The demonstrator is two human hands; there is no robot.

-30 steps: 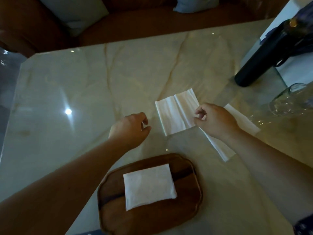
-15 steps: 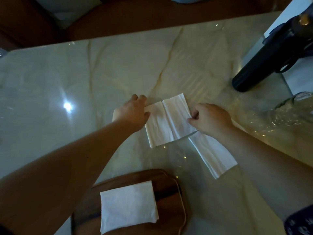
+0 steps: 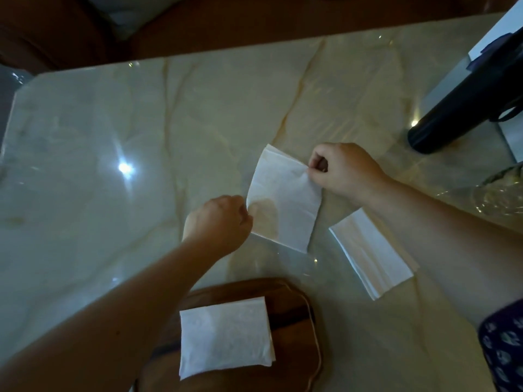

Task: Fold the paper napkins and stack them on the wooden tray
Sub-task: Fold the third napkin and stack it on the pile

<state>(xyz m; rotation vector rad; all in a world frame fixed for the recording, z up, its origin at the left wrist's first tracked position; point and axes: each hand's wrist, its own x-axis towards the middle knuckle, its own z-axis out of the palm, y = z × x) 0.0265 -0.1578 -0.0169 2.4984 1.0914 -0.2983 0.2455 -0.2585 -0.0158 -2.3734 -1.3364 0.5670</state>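
Napkins at three stages. One folded napkin (image 3: 226,338) already resting flat on the wooden tray (image 3: 294,315) at the near edge of the marble table (image 3: 113,123) — whether more than one sheet lies in that pile, impossible to tell. Another napkin (image 3: 283,199) lifted off the table and stretched between both hands, thin enough to let the table's tone show through. Left hand (image 3: 218,222) pinching its lower left edge between thumb and fingers; right hand (image 3: 342,171) curled closed, pinching the upper right corner. Waiting just beside it, under the right forearm: a small pile of napkins (image 3: 370,256) flat on the marble, still to be dealt with. Judged from this — early in the job: one fold stacked, one in hand and not yet creased, the remaining pile untouched. Off to the far right, a dark bottle (image 3: 464,100) lying tilted and a glass vessel (image 3: 503,190), both well apart from the work.
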